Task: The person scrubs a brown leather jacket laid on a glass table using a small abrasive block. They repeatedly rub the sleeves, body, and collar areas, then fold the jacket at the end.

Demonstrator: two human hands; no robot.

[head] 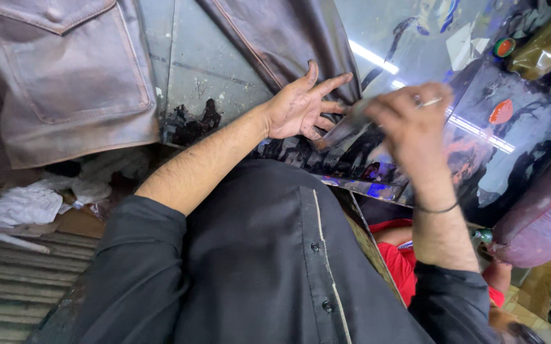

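My left hand (301, 105) lies flat with fingers spread on the edge of a dark brown leather jacket (65, 70) spread over a glossy, stained table top (454, 146). My right hand (409, 124) is blurred and closed around a small thin tool whose pale tip shows near the fingers; it hovers just right of the left hand, over the jacket's edge. The jacket's pocket flap lies at the upper left. What the tool is cannot be made out.
A brown bottle with a coloured cap (543, 44) stands at the upper right. A purple leather piece (543, 216) hangs at the right edge. Crumpled white paper and cloth (27, 204) lie low at the left. A person in red (403, 261) is below the table.
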